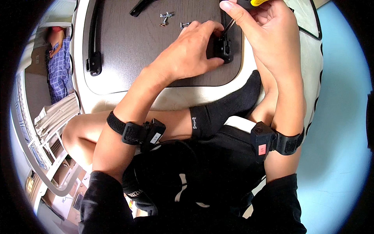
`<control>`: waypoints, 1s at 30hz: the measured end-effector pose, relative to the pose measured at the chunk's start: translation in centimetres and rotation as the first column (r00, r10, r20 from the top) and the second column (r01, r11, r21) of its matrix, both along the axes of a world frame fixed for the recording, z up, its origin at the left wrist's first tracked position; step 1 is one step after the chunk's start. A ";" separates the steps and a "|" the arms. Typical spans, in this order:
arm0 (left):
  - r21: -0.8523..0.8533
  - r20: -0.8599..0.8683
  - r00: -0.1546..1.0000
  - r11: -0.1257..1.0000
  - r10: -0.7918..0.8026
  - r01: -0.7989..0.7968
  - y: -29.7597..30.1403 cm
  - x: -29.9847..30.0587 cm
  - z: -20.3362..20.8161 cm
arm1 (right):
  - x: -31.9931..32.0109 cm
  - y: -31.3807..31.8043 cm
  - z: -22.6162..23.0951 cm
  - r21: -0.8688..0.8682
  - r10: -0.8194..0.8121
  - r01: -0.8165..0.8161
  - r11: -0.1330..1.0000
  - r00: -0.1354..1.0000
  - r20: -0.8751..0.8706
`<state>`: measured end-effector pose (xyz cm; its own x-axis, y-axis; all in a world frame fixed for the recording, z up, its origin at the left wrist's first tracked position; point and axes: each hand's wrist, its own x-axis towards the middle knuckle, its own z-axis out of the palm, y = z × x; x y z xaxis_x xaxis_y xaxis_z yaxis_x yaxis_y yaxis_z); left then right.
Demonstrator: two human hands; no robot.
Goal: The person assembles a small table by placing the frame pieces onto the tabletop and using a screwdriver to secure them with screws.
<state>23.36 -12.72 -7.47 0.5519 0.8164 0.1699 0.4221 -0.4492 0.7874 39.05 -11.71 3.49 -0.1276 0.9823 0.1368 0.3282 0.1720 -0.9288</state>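
A dark wood-grain board point(128, 58) with rounded corners lies in front of me. On its right part sits a black plastic bracket point(226, 50) at the end of a black leg. My left hand point(191, 50) rests on the board, thumb and fingers closed around the bracket. My right hand point(274, 37) grips a screwdriver point(256, 2) with a black and yellow handle, cut off by the upper edge. Its metal shaft slants down to the bracket; the tip's exact contact is hidden. Several loose screws point(166, 16) lie beyond my left hand.
Another black leg point(93, 43) with an end bracket lies along the board's left side; a black bar point(138, 7) is at the top. My crossed legs and black-socked foot point(230, 101) border the near edge. A person point(58, 66) in blue checked clothes is at far left.
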 end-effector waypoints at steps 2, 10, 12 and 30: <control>0.046 -0.027 0.998 0.998 0.051 -0.050 -0.3 0.5 0.0 | 0.3 -0.1 -0.4 -0.044 -0.019 0.016 0.999 0.998 -0.067; 0.084 -0.098 0.995 0.996 0.001 0.007 -0.7 0.7 1.0 | 0.4 -0.4 -0.6 -0.220 -0.166 0.132 0.966 0.975 -0.144; 0.112 -0.097 0.995 0.993 -0.011 0.022 -0.7 0.6 1.0 | 0.7 -0.6 -0.5 -0.185 -0.105 0.090 0.979 0.992 -0.076; 0.105 -0.047 0.999 0.994 -0.027 0.032 -0.6 0.5 0.3 | 0.9 -0.7 0.5 -0.213 -0.090 0.088 0.973 0.996 0.001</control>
